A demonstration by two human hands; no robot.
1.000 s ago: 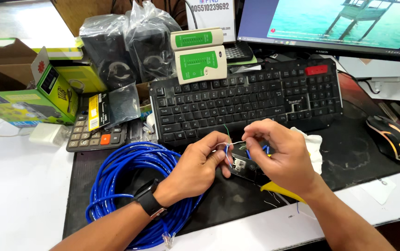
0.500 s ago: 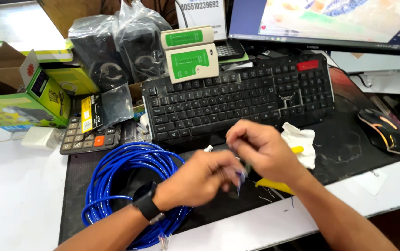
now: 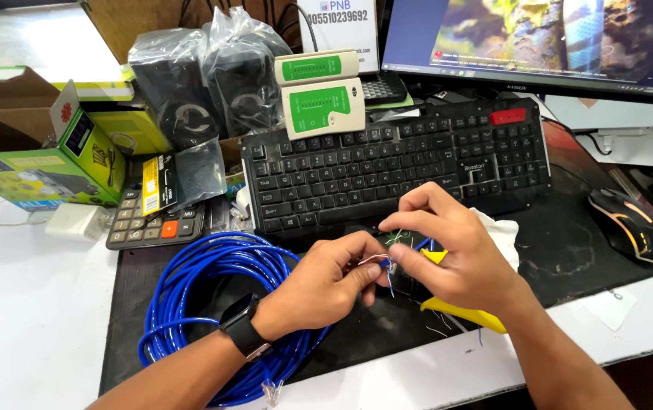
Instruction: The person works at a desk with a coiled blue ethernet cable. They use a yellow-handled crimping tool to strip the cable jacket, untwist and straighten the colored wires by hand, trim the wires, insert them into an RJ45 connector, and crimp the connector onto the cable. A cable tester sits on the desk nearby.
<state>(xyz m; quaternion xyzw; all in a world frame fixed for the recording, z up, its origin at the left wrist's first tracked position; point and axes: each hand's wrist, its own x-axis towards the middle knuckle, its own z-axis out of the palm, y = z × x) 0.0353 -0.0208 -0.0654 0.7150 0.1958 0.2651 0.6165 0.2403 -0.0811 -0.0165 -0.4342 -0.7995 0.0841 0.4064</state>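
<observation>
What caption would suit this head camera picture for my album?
Two hands, left hand and right hand, pinch thin wires beside a coiled blue cable, before a black keyboard.

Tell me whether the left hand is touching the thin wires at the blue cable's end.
Touching. The head view shows the left hand pinching the thin wires between thumb and fingertips, with no gap, beside the right hand.

My left hand comes in from the lower left, wrist banded, fingers curled with thumb and forefinger pinched together. My right hand reaches in from the lower right, fingers bent downward, its fingertips meeting my left hand's fingertips.
</observation>
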